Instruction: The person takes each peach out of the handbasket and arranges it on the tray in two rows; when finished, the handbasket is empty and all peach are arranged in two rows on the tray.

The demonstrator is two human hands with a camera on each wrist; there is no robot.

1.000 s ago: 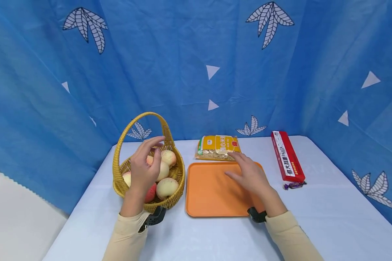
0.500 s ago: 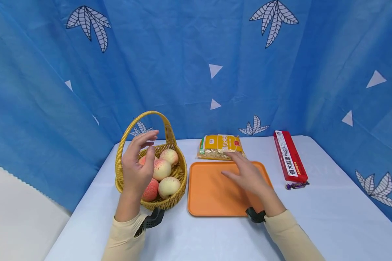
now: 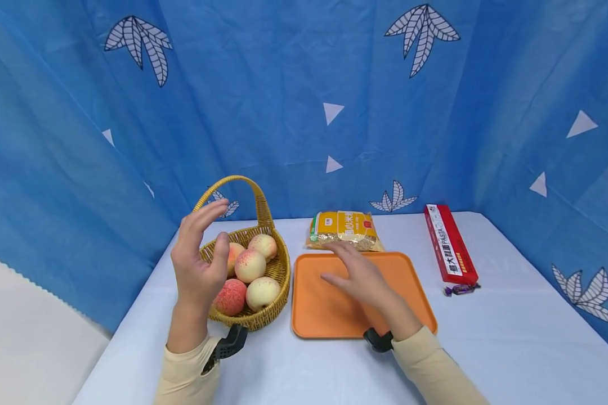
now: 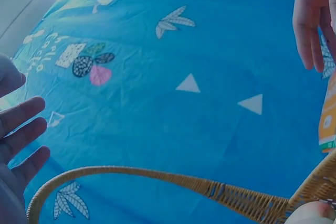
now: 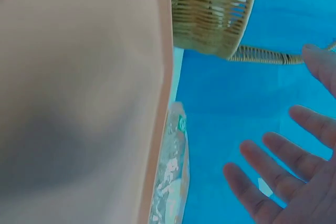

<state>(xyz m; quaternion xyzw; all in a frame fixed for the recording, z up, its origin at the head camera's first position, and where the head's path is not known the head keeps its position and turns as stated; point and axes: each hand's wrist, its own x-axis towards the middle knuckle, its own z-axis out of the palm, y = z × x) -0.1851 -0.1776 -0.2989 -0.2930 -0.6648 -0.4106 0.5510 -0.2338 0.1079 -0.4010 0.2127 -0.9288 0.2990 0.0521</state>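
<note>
Beige-sleeved left grip (image 3: 199, 263) and right grip (image 3: 360, 275) hung, fingers apart, nothing held. Orange tray (image 3: 311, 306), shallow-rimmed, lay under the right grip, probably for level support. Golden wicker basket (image 3: 269, 316), arch-handled, stood just right of the left grip; its wall presumably kept the round peaches (image 3: 250, 265), cream blushed red, from rolling. Yellow packet (image 3: 345, 226) lay beyond the right grip.

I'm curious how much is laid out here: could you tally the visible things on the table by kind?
Peaches in view: 5 (left hand may hide more)
Woven basket: 1
Orange tray: 1
Yellow food packet: 1
Red pasta box: 1
Purple-wrapped candy: 1
Total: 10 visible
</note>
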